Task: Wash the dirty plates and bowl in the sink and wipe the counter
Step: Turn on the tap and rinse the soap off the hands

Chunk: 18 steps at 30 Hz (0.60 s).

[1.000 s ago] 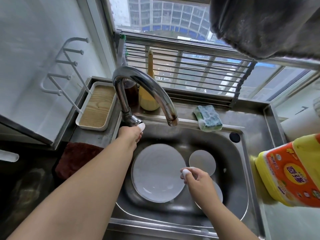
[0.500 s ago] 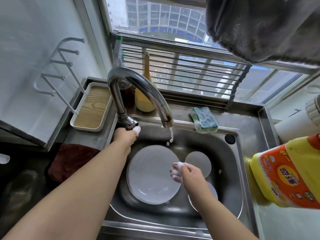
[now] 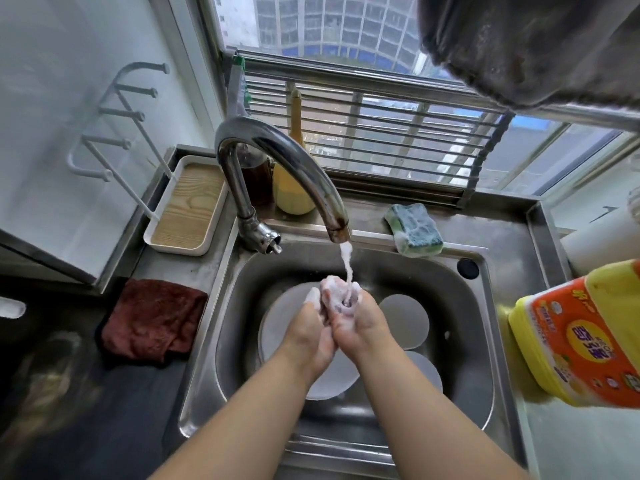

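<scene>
Tap (image 3: 280, 174): now running; a second ago dry. Left hand (image 3: 308, 327), moved off the tap handle, and right hand (image 3: 356, 320): soapy, loosely cupped together under the stream, nothing held. Plates (image 3: 277, 327) and bowl (image 3: 403, 320): lying in sink (image 3: 460, 341). Rinsing judged under way; sponge (image 3: 414, 228) on tabletop untouched.

Sink basin crowded in the middle, open along its walls.

Both hands, left hand (image 3: 308, 327) and right hand (image 3: 360, 323), meet under the faucet (image 3: 277, 157) spout and its water stream (image 3: 347, 265), blocking the basin's centre above the plates (image 3: 277, 327). The sink (image 3: 460, 341) has bare steel at its right and near walls. A sponge (image 3: 414, 228) sits on the far rim; a red cloth (image 3: 152, 318) covers the left worktop (image 3: 138, 427); a detergent bottle (image 3: 581, 337) looms at right.
</scene>
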Tool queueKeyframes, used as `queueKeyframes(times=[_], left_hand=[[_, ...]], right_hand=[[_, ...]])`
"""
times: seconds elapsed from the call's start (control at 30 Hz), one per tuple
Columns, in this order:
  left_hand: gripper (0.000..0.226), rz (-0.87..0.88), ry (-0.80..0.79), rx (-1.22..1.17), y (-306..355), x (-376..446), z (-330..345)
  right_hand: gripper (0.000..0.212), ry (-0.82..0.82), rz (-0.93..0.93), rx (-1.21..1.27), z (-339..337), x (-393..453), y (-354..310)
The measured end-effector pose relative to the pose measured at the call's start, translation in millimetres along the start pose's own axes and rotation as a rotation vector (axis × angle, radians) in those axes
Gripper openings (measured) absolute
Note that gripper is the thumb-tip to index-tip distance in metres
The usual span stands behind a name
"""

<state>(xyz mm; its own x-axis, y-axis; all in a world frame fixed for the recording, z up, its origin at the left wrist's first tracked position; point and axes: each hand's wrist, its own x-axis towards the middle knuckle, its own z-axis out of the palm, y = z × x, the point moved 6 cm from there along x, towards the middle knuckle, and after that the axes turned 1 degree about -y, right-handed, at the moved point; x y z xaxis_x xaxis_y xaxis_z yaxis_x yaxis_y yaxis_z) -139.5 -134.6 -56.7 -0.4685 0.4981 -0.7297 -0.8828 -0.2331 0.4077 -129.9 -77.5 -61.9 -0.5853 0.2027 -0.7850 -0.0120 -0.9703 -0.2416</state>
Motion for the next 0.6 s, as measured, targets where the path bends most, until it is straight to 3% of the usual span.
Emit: queueKeyframes(times=[0.2, 0.4, 0.5, 0.6], left_hand=[[0.037, 0.068, 0.010, 0.074, 4, 8, 1], [0.037, 0.070, 0.046, 0.283, -2, 14, 13], [0.047, 0.012, 0.097, 0.326, -1, 7, 23], [0.053, 0.070, 0.136, 0.354, 6, 3, 25]], right_hand=[[0.023, -0.037, -0.030, -0.131, 0, -4, -2], [0.022, 0.030, -0.255, -0.743, 5, -4, -16], [0.030, -0.009, -0.295, -0.900, 1, -22, -19], [0.044, -0.079, -0.245, -0.987, -10, -22, 3]])
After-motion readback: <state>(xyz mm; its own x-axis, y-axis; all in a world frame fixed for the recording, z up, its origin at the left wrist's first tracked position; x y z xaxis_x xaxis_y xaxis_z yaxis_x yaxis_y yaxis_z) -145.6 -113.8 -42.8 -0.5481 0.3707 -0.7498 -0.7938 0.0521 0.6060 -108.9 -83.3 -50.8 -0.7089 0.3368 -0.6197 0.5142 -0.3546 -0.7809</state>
